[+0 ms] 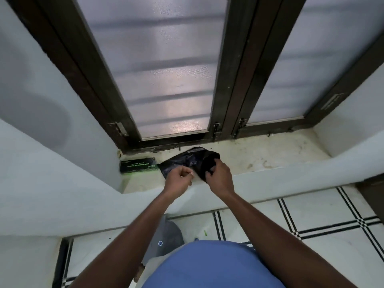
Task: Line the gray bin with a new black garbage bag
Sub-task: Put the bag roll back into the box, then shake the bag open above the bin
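Note:
A black garbage bag (187, 161) lies partly unrolled on the window sill (270, 154), its rolled end toward the right. My right hand (219, 176) grips that rolled end from the near side. My left hand (179, 179) pinches the bag's near edge, fingers curled. The gray bin (166, 238) stands on the floor below the sill, mostly hidden behind my left forearm and my blue shirt.
A dark box with green print (137, 164) lies on the sill left of the bag. Dark-framed frosted window panes (166, 69) rise behind the sill. White walls flank the sill. The floor (311, 215) has white tiles with black stripes.

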Demonstrator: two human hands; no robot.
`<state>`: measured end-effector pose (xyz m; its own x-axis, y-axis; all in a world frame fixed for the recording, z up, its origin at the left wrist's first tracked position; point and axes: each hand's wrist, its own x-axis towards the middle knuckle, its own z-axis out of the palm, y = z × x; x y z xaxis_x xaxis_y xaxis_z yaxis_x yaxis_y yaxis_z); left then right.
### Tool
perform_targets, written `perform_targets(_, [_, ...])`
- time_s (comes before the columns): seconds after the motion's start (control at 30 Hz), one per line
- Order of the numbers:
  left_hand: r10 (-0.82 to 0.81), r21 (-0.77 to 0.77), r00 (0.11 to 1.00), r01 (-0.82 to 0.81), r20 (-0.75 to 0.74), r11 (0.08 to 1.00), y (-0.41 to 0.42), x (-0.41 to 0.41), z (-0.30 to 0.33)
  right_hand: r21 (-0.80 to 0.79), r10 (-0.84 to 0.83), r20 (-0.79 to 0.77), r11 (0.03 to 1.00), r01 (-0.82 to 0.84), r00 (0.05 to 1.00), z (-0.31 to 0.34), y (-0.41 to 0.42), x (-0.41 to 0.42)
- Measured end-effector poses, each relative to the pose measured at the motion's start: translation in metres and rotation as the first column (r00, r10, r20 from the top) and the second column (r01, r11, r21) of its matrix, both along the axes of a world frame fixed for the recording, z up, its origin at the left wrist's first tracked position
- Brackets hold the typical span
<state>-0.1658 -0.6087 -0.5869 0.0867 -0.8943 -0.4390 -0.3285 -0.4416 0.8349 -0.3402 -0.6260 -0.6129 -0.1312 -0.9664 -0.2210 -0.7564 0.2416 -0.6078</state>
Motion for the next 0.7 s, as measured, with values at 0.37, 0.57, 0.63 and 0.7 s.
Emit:
perform_targets(0.37, [-0.089,-0.104,0.993,0.097,0.080,0.990,0.004,0.039,0.017,0.024,0.320,-0.248,0.946,-0.325,0.914,0.004,0.006,0.005])
perform_targets(0.57, [-0.036,0.105,0.956,0.070,-0.289,0.992,0.026,0.050,0.053,0.180,0.071,0.708,0.944,-0.277,0.702,0.068,0.034,-0.005])
perform_targets(0.63, [-0.016,0.123,0.909,0.074,-0.417,0.990,0.041,0.055,0.068,0.199,0.047,0.751,0.935,-0.293,0.659,0.080,0.044,-0.010])
perform_targets(0.7, [-0.021,0.093,0.910,0.065,-0.414,0.994,0.055,0.058,0.076,0.226,0.013,0.760,0.932,-0.283,0.650,0.085,0.050,-0.010])
